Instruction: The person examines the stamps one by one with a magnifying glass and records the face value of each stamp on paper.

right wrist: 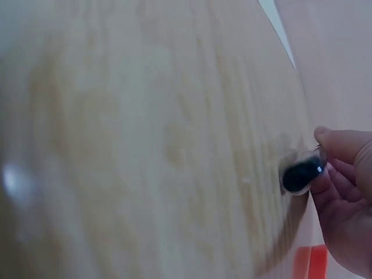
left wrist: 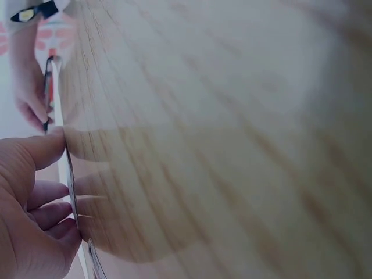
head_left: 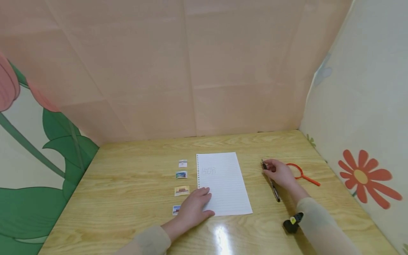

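A sheet of lined paper [head_left: 224, 177] with punched holes down its left edge lies mid-table, with faint handwriting near its upper left. My left hand [head_left: 195, 208] rests on the sheet's lower left part, fingers spread and loosely bent; the left wrist view shows its fingertips [left wrist: 61, 139] down at the surface. To the right of the paper, my right hand [head_left: 281, 174] pinches a dark pen [head_left: 275, 191] near its upper end. The pen's dark rounded end [right wrist: 302, 174] points toward the camera in the right wrist view.
Left of the paper stand several small picture stamps in a column: a pale one [head_left: 182, 163], a blue-green one [head_left: 181, 175], a yellow one [head_left: 182, 191], and one [head_left: 176, 210] partly behind my left hand. A red magnifying glass [head_left: 310, 180] lies beyond my right hand. Walls border the table.
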The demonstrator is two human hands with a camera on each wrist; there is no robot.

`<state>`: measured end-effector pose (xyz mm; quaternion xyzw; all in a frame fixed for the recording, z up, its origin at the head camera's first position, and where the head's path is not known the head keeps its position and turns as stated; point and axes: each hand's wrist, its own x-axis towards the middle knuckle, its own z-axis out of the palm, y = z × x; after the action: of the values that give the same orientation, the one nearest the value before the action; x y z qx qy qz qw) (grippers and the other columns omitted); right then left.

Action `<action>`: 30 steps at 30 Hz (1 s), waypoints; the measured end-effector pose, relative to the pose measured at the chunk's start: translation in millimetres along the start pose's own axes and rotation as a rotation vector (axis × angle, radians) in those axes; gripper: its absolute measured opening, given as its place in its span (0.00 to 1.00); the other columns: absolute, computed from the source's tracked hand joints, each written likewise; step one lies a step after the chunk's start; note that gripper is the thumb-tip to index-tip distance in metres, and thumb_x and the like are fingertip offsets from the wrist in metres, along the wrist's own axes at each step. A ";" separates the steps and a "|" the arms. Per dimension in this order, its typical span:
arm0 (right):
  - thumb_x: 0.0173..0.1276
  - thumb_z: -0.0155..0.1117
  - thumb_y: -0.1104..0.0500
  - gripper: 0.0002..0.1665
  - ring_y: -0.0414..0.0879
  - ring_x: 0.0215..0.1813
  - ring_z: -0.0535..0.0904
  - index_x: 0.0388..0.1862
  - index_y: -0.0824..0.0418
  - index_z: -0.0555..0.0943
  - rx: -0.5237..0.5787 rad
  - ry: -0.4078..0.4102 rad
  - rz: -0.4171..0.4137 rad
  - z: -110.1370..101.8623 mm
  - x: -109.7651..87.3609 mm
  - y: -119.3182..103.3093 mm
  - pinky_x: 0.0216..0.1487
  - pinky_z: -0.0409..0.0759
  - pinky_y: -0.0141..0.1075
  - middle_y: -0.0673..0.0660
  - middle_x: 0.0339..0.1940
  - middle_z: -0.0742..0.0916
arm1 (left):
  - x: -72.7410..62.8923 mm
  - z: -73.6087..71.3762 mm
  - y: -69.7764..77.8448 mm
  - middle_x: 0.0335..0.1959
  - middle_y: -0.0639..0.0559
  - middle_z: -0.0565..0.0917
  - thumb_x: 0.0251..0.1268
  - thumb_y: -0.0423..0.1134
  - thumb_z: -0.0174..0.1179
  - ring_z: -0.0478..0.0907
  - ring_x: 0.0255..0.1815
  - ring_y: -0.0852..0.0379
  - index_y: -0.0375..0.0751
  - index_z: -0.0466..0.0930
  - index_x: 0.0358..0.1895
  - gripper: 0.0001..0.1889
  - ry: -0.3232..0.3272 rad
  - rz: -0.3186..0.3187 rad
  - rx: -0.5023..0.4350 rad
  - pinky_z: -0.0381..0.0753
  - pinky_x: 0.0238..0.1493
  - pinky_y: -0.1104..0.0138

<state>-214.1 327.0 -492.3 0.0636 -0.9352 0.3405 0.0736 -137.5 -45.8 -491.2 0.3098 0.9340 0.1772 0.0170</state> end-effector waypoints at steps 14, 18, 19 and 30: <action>0.60 0.72 0.68 0.17 0.48 0.32 0.77 0.46 0.74 0.82 -0.081 0.011 -0.093 3.4 -0.4 1.7 0.36 0.78 0.43 0.56 0.30 0.83 | 1.6 -7.8 -1.5 0.67 0.44 0.75 0.59 0.52 0.70 0.70 0.67 0.47 0.36 0.77 0.63 0.32 0.064 0.033 0.002 0.68 0.69 0.57; 0.60 0.72 0.68 0.19 0.52 0.34 0.80 0.48 0.76 0.81 -0.086 0.008 -0.081 1.8 -2.7 2.1 0.38 0.80 0.47 0.60 0.32 0.84 | 1.2 -18.7 -9.0 0.64 0.44 0.77 0.59 0.48 0.71 0.73 0.64 0.45 0.36 0.78 0.62 0.30 0.153 0.000 -0.091 0.73 0.65 0.54; 0.61 0.72 0.67 0.19 0.53 0.35 0.80 0.49 0.77 0.80 -0.083 0.004 -0.077 1.3 -3.3 2.0 0.38 0.80 0.48 0.61 0.32 0.85 | 0.8 -21.5 -11.9 0.64 0.43 0.77 0.59 0.47 0.71 0.73 0.64 0.44 0.36 0.78 0.62 0.30 0.172 -0.014 -0.116 0.73 0.65 0.53; 0.65 0.70 0.62 0.26 0.56 0.40 0.81 0.56 0.77 0.77 -0.035 -0.047 -0.007 -8.5 -11.4 -2.2 0.39 0.82 0.45 0.63 0.38 0.85 | -9.4 -35.4 -52.7 0.57 0.39 0.82 0.54 0.38 0.75 0.76 0.60 0.40 0.33 0.82 0.55 0.25 0.296 -0.113 -0.280 0.72 0.63 0.48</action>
<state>-201.7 331.5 -486.5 0.0737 -0.9422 0.3224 0.0537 -165.1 -101.9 -476.7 0.2224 0.9083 0.3477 -0.0674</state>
